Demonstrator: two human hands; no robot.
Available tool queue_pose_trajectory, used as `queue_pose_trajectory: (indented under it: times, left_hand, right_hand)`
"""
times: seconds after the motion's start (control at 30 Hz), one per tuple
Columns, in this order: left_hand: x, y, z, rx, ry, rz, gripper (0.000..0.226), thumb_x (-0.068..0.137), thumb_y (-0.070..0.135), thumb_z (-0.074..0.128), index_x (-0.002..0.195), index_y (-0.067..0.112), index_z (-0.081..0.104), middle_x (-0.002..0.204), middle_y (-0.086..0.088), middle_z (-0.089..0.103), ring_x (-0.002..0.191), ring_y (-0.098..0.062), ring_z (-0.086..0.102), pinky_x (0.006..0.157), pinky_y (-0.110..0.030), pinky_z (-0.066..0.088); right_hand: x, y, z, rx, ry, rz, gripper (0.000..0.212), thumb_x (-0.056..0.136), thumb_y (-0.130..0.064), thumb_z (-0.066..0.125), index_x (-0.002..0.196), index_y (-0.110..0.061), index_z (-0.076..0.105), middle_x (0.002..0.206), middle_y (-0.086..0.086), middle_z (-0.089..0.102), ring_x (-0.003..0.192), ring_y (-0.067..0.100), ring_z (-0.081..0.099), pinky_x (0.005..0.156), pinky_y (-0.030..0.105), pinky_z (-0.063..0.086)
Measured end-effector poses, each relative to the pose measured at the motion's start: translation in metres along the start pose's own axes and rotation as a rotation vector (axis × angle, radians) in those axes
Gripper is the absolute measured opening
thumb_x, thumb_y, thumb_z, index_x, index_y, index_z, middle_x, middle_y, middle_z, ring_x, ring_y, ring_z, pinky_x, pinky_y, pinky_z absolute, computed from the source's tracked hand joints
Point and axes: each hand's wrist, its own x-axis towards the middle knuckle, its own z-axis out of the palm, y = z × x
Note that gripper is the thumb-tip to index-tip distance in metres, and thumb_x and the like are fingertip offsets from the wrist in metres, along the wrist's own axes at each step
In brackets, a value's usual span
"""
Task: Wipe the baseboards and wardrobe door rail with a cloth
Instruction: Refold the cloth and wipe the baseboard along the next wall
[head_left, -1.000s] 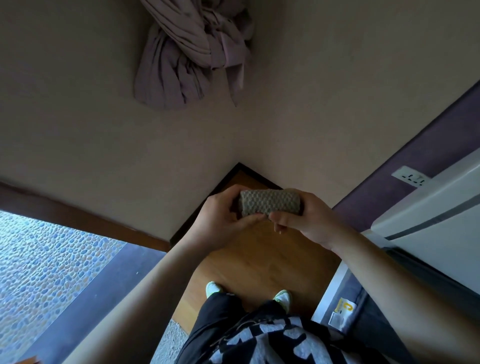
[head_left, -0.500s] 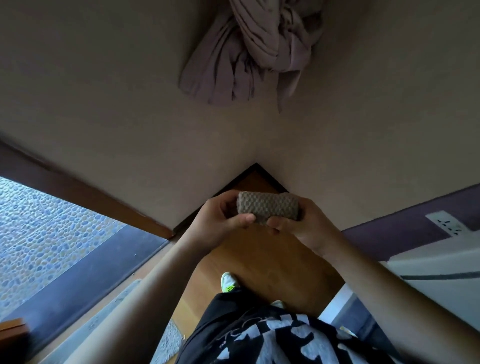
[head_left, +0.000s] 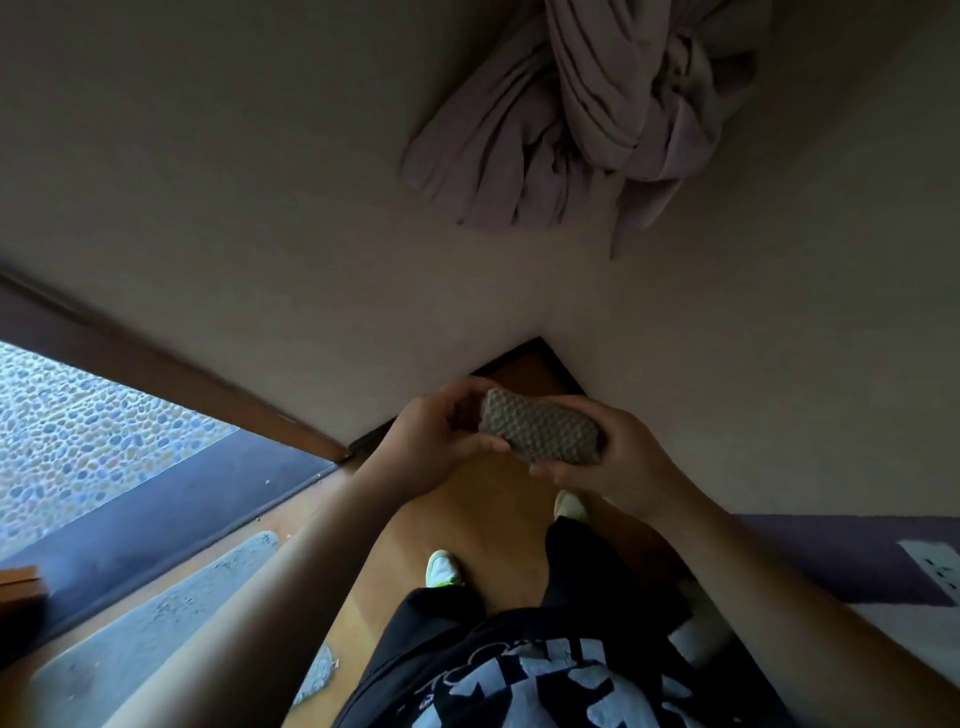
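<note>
Prep step: left hand (head_left: 431, 441) and right hand (head_left: 618, 467) fingers clamp folded grey-brown waffle-textured cloth (head_left: 540, 434); next, crouch to far-corner dark baseboard (head_left: 561, 371).

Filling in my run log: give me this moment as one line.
stage: pre-wipe | left hand: grips cloth | right hand: grips cloth | cloth: folded, held above floor corner | baseboard: untouched

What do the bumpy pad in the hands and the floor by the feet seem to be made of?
The cloth looks like woven textile, matte grey-brown, judging by its raised waffle-like bumps; it is folded into a pad gripped by the left hand and right hand. The floor looks like wood or wood-look laminate, smooth with a slight sheen and warm orange tone; which one is unclear.
</note>
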Motion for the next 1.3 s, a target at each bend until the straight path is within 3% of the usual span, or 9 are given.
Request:
queue_pose_trajectory:
  times: [0.17, 0.33, 0.53, 0.6, 0.67, 0.8, 0.97, 1.17, 1.3]
  left_hand:
    - [0.030, -0.019, 0.024, 0.147, 0.118, -0.069, 0.043, 0.083, 0.037, 0.075, 0.116, 0.050, 0.050, 0.103, 0.023, 0.064, 0.095, -0.004, 0.065, 0.083, -0.027, 0.054]
    - [0.061, -0.053, 0.053, 0.206, 0.272, -0.139, 0.044, 0.087, 0.029, 0.073, 0.126, 0.037, 0.054, 0.100, 0.031, 0.059, 0.090, -0.001, 0.062, 0.077, -0.021, 0.051]
    - [0.088, -0.122, 0.064, 0.213, 0.274, -0.192, 0.048, 0.082, 0.047, 0.061, 0.129, 0.036, 0.056, 0.101, 0.036, 0.055, 0.093, 0.006, 0.060, 0.076, -0.012, 0.049]
    - [0.095, -0.162, 0.066, 0.250, 0.252, -0.214, 0.049, 0.083, 0.045, 0.061, 0.131, 0.035, 0.056, 0.106, 0.033, 0.057, 0.093, 0.003, 0.059, 0.077, -0.014, 0.048]
    - [0.098, -0.208, 0.070, 0.306, 0.247, -0.234, 0.051, 0.086, 0.037, 0.066, 0.136, 0.029, 0.056, 0.115, 0.018, 0.065, 0.096, 0.001, 0.057, 0.078, -0.015, 0.043]
    - [0.093, -0.300, 0.079, 0.382, 0.223, -0.248, 0.053, 0.088, 0.031, 0.068, 0.139, 0.027, 0.055, 0.124, 0.007, 0.067, 0.100, -0.004, 0.059, 0.085, -0.027, 0.049]
    - [0.101, -0.410, 0.104, 0.520, 0.252, -0.304, 0.052, 0.093, 0.046, 0.049, 0.144, 0.034, 0.045, 0.137, 0.009, 0.058, 0.115, -0.011, 0.060, 0.089, -0.023, 0.044]
    - [0.129, -0.534, 0.152, 0.649, 0.303, -0.371, 0.060, 0.100, 0.050, 0.041, 0.154, 0.033, 0.025, 0.156, 0.003, 0.038, 0.144, -0.020, 0.036, 0.115, -0.040, 0.029]
    - [0.155, -0.608, 0.187, 0.715, 0.243, -0.404, 0.070, 0.098, 0.055, 0.041, 0.158, 0.031, 0.014, 0.163, 0.003, 0.023, 0.151, -0.021, 0.020, 0.122, -0.045, 0.019]
  right_hand:
    - [0.047, 0.034, -0.033, -0.108, -0.126, -0.014, 0.060, 0.067, -0.044, 0.088, 0.118, -0.036, 0.058, 0.110, -0.027, 0.063, 0.101, -0.005, 0.063, 0.073, 0.010, 0.050]
    - [0.093, 0.073, -0.056, -0.145, -0.159, -0.050, 0.047, 0.074, -0.044, 0.082, 0.114, -0.034, 0.061, 0.104, -0.023, 0.066, 0.094, -0.001, 0.066, 0.070, 0.013, 0.052]
    - [0.130, 0.142, -0.039, -0.209, -0.124, -0.065, 0.047, 0.079, -0.038, 0.080, 0.121, -0.032, 0.057, 0.110, -0.019, 0.065, 0.098, -0.001, 0.064, 0.074, 0.020, 0.056]
    - [0.140, 0.177, -0.023, -0.210, -0.110, -0.053, 0.051, 0.080, -0.041, 0.077, 0.125, -0.030, 0.057, 0.115, -0.017, 0.064, 0.101, -0.001, 0.063, 0.077, 0.020, 0.056]
    - [0.150, 0.216, -0.004, -0.198, -0.125, -0.014, 0.057, 0.079, -0.040, 0.078, 0.130, -0.026, 0.058, 0.118, -0.011, 0.066, 0.104, 0.001, 0.064, 0.080, 0.023, 0.058]
    - [0.167, 0.296, 0.037, -0.221, -0.144, 0.005, 0.054, 0.075, -0.036, 0.080, 0.124, -0.019, 0.063, 0.104, 0.000, 0.071, 0.088, 0.010, 0.069, 0.069, 0.034, 0.060]
    - [0.193, 0.405, 0.070, -0.296, 0.004, -0.032, 0.048, 0.079, -0.022, 0.081, 0.124, -0.014, 0.064, 0.102, -0.006, 0.068, 0.090, 0.005, 0.065, 0.070, 0.009, 0.052]
    - [0.250, 0.540, 0.055, -0.391, 0.251, 0.078, 0.048, 0.086, -0.040, 0.073, 0.128, -0.021, 0.061, 0.107, -0.008, 0.064, 0.091, 0.003, 0.062, 0.066, 0.011, 0.049]
    - [0.292, 0.623, 0.034, -0.425, 0.351, 0.145, 0.045, 0.087, -0.044, 0.070, 0.125, -0.020, 0.063, 0.106, -0.003, 0.067, 0.093, 0.012, 0.064, 0.071, 0.025, 0.054]
